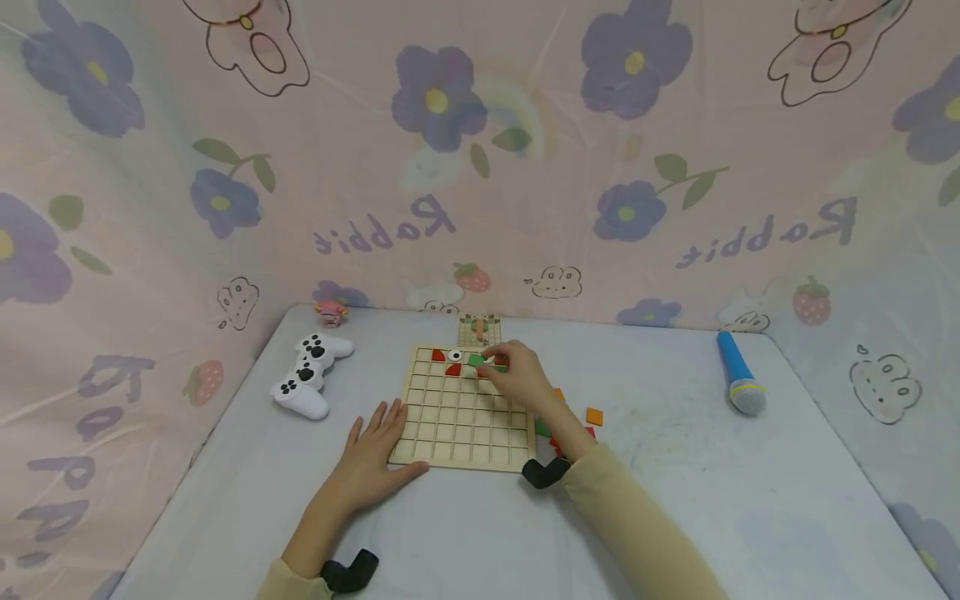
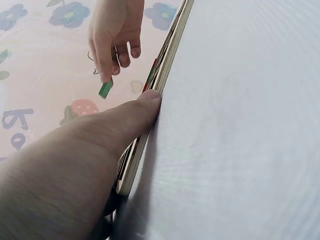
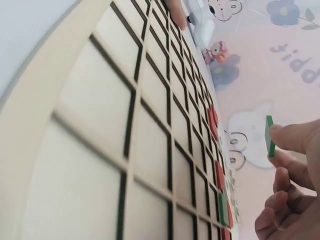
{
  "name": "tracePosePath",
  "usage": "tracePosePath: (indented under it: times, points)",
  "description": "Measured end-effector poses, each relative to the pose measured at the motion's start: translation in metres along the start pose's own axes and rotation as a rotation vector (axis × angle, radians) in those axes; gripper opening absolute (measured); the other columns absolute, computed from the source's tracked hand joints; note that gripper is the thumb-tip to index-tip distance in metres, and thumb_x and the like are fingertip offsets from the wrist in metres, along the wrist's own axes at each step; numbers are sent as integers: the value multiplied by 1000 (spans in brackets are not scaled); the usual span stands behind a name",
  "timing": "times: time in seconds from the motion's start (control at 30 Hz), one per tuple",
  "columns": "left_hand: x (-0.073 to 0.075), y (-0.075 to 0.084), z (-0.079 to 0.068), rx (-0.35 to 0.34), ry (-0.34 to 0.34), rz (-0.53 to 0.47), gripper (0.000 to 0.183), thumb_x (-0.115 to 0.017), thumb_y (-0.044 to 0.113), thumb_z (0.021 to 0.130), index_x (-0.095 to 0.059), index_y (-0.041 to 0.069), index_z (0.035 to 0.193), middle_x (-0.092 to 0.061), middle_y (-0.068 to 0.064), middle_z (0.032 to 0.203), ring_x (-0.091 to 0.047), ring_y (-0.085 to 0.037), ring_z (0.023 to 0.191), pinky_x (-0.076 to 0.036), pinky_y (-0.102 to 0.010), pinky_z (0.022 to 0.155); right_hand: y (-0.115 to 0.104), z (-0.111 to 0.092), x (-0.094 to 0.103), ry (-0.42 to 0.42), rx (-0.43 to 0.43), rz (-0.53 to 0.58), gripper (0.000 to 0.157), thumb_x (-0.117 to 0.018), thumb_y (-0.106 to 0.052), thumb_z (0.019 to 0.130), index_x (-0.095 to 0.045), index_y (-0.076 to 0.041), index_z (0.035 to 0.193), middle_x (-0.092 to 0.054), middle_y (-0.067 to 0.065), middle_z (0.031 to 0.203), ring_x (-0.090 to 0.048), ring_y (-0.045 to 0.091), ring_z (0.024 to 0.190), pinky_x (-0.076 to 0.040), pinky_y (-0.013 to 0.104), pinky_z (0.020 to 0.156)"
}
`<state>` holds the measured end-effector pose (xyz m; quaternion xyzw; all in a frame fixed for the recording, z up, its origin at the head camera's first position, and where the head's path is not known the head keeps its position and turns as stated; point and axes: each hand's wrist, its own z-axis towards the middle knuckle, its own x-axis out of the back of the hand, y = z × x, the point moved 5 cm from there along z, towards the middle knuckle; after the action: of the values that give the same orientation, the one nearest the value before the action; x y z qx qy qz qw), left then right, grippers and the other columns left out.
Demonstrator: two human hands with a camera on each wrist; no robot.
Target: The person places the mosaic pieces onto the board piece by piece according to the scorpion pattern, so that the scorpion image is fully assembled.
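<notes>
On the white table (image 1: 660, 517), a wooden grid board (image 1: 457, 433) serves as the container: most visible cells are bare wood, w/ the pcs grouped at the far end. There a red pc (image 1: 438, 356) and a white disc w/ a black dot (image 1: 455, 356) sit in the far row, another red pc (image 1: 453, 370) in the next row nearer; more red plus a green pc (image 3: 223, 209) show farther R (partly hidden by the fingers, so no exact count). R hand (image 1: 519, 377) pinches a green tile (image 1: 476, 360) btwn thumb & forefinger, held above the board's far rows, not in a cell; its other fingers curl loosely. L hand (image 1: 372, 458) rests at the board's near-left corner, fingers spread along the L side, thumb touching the near edge. Patterned card (image 1: 479, 330) lies just past the far edge. R of the board: loose pcs, incl. an orange square (image 1: 595, 416), partly behind the R forearm.
</notes>
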<state>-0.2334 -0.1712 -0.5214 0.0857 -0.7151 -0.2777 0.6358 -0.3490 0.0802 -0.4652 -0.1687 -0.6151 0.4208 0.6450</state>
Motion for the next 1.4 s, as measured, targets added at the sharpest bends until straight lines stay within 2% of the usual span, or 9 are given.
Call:
tracePosePath:
  times: [0.07, 0.3, 0.5, 0.63, 0.97, 1.13, 1.4]
  points:
    - [0, 0, 0, -2, 4, -2, 105, -69, 64, 95, -24, 1, 167, -19, -16, 175, -9, -40, 164, 0, -68, 128, -3, 5, -8, -1, 7, 3, 26, -77, -21, 98, -77, -3, 117, -69, 16, 111, -65, 29, 99, -57, 42, 86]
    - [-2, -3, 1, -1, -1, -1, 107, -68, 66, 95, -22, 2, 167, -18, -16, 175, -7, -40, 164, 0, -68, 128, -8, 19, -30, -12, 13, 6, 23, -77, -18, 98, -77, 0, 113, -67, 12, 99, -58, 21, 85, -49, 31, 71]
    - [-3, -5, 2, 3, -2, 5, 107, -67, 67, 95, -22, 2, 167, -17, -15, 175, -7, -39, 164, 0, -68, 128, -12, 29, -49, -11, -13, -38, 24, -78, -20, 99, -78, -1, 112, -66, 7, 86, -51, 14, 74, -41, 25, 63]
    - [-2, -4, 2, 1, 1, 0, 107, -68, 66, 95, -23, 2, 167, -18, -15, 175, -7, -39, 164, 0, -68, 128, -13, 33, -58, -19, -18, -60, 26, -79, -21, 98, -78, -1, 115, -66, 5, 82, -51, 13, 70, -42, 25, 61]
    - [0, -2, 1, 4, -4, 5, 106, -69, 64, 95, -24, 1, 167, -19, -16, 175, -8, -40, 164, -1, -68, 128, -19, 33, -70, -31, -47, -99, 28, -75, -23, 101, -77, -4, 121, -72, 6, 90, -61, 14, 74, -51, 29, 67]
    - [1, 0, 1, 9, -15, -1, 105, -68, 64, 95, -24, 1, 167, -19, -17, 174, -8, -40, 164, 0, -69, 128, -19, 32, -72, -37, -65, -107, 26, -74, -23, 101, -77, -6, 120, -74, 5, 90, -64, 14, 73, -53, 30, 65]
    - [0, -1, 1, 3, -2, 0, 106, -68, 65, 95, -23, 2, 167, -19, -16, 175, -9, -40, 164, -1, -68, 128, -19, 31, -73, -39, -75, -114, 23, -76, -19, 99, -79, -9, 119, -77, 6, 98, -68, 17, 81, -55, 32, 68]
